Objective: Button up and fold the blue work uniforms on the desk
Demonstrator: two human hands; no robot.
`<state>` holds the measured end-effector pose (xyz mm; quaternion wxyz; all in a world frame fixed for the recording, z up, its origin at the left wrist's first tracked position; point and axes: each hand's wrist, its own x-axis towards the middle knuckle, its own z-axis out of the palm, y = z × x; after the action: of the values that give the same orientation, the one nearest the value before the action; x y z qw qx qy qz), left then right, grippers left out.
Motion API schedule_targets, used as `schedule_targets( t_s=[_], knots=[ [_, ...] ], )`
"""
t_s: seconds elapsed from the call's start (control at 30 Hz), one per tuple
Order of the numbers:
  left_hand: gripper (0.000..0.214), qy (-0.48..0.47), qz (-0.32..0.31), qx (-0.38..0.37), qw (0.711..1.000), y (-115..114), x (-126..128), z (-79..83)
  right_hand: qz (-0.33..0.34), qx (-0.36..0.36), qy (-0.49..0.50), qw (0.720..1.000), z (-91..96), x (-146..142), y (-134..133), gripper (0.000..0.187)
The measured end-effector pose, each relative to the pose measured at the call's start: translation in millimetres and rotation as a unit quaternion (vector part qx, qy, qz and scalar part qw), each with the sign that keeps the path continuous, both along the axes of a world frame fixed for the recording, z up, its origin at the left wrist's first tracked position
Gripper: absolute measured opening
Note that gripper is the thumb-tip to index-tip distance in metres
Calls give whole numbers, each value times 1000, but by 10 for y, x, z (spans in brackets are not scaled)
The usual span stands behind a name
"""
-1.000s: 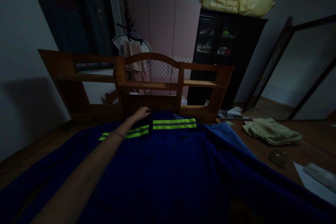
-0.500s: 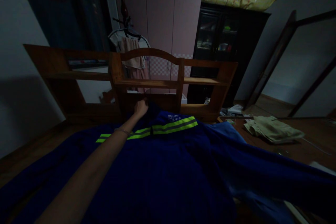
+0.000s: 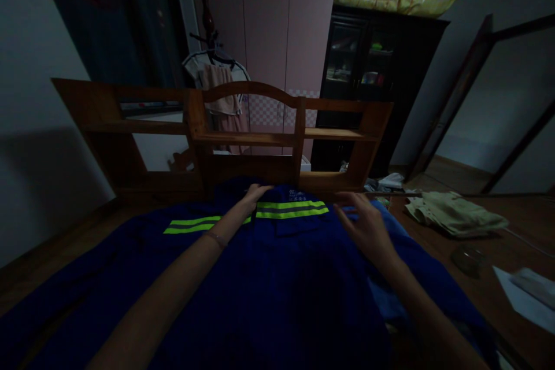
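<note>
A dark blue work jacket [image 3: 269, 277] with neon yellow reflective stripes [image 3: 290, 209] lies spread flat over a wooden surface in front of me. My left hand [image 3: 256, 192] rests at the far edge of the jacket, near its collar, fingers stretched flat on the cloth. My right hand [image 3: 363, 221] hovers over the jacket's right shoulder with its fingers spread apart, holding nothing.
A wooden shelf frame [image 3: 243, 136] stands just beyond the jacket. Folded khaki cloth [image 3: 455, 214], a small glass [image 3: 466, 259] and white paper [image 3: 524, 298] lie to the right. A pink wardrobe [image 3: 277, 52] and a black cabinet [image 3: 373, 75] stand behind.
My left hand has let go of the bunched collar and now lies flat on it. My right hand has come into view over the right shoulder. The jacket lies smoother.
</note>
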<state>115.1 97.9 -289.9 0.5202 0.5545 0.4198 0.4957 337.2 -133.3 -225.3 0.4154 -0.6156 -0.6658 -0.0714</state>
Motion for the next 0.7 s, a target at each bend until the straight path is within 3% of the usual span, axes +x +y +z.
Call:
schedule_targets(
  t_s=[0.07,0.17,0.33,0.5,0.6,0.7],
  knots=[
    [33,-3,-12,-26,1000,-57,-15,65,36,4,-8,999,-22,-406,283,23],
    [35,-12,-14,-35,999,-246,-113,101,52,-12,-34,998,-207,-845,632,31],
    [37,-26,-17,-14,999,-688,-402,-23,23,0,-88,996,-554,-1307,884,59],
    [43,27,20,43,999,-839,-604,-258,-3,60,-81,995,-731,-1466,818,55],
    [36,-85,2,4,996,-782,-666,-361,13,85,-113,990,-780,-1437,792,40],
    [32,-197,2,-59,979,-694,-745,-379,27,57,-154,986,-784,-1388,808,31]
  ],
)
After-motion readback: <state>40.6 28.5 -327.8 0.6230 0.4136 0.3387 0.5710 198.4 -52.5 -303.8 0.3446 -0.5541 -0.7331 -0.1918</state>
